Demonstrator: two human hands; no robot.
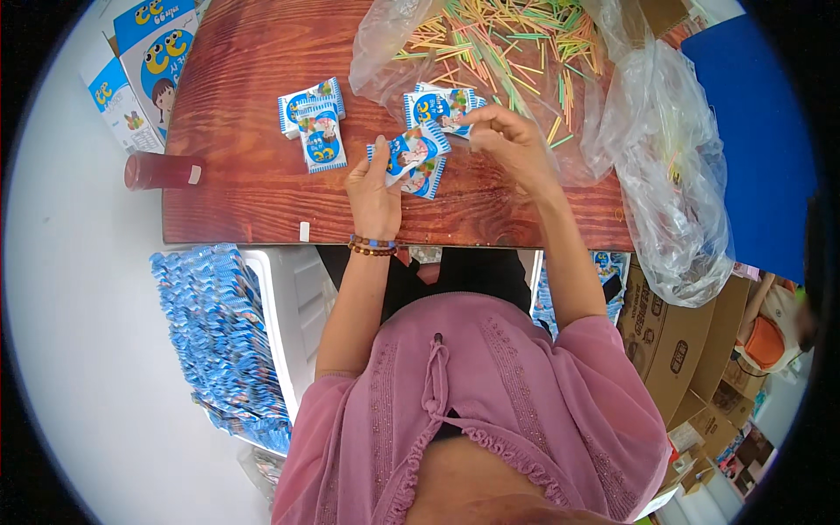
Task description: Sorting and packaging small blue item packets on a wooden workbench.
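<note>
Our blouse [472, 385] is lying nearest; above the table [254, 197], our left hand [374, 191] is pinching a tilted blue-and-white packet [420, 150], stripe-ended; beside it our right hand [514, 150] is holding its fingers bent, gripping what we cannot tell.

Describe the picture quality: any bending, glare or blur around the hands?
Head view throughout: fisheye bending bows the left edge of the wooden table, and corners go black; pale glare streaks the clear plastic bag; the left hand and the packet it holds look fairly sharp, the dark shape at the right rim indistinct.
</note>
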